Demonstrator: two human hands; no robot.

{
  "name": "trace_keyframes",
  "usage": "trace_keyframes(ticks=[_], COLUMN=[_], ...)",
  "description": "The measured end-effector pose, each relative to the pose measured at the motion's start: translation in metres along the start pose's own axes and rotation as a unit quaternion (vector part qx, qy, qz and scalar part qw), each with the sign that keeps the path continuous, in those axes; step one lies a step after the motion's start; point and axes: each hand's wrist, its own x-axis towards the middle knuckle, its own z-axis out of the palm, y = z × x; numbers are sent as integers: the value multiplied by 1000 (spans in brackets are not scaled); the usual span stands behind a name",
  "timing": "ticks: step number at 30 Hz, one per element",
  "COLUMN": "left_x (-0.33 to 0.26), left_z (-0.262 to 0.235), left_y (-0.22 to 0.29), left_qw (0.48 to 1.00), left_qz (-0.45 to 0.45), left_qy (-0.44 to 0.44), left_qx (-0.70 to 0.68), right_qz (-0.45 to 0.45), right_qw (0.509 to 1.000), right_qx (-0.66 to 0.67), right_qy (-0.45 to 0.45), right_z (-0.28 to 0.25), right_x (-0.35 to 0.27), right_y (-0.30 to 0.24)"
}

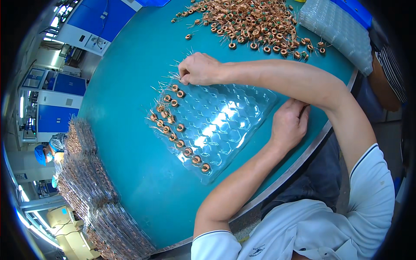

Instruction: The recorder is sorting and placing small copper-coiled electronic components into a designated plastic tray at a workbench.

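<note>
A clear plastic tray [234,151] with rows of moulded pockets lies on the green table. Several copper-wound ring coils [187,151] with thin wire leads sit along its left side. My right hand [200,69] reaches over the tray's far left corner, fingertips pinched together at the pockets; wire leads stick out around it, and what the fingers hold is hidden. Beside the tray's right edge, my left hand [288,123] is curled closed near the table's front edge. Whatever is between its fingers cannot be made out.
A large heap of loose copper coils [255,21] lies at the far side. Stacked filled trays [99,199] stand at the left. Clear pocketed trays [336,32] are piled at the far right, near another person's arm [383,89]. A person in a blue cap [41,154] is in the background.
</note>
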Motion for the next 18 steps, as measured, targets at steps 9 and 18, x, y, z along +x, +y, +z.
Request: trace_keyframes(ticks=[9,18], left_x=[3,2], left_z=[21,29], left_y=[5,13], left_qw=[999,998], left_qz=[9,-13], left_qy=[-9,-12], left_qx=[30,64], right_qz=[-46,47], right_qw=[996,936], right_qx=[-56,-186], right_qy=[42,296], right_z=[-29,-150], right_x=[-46,-255], right_y=[17,95])
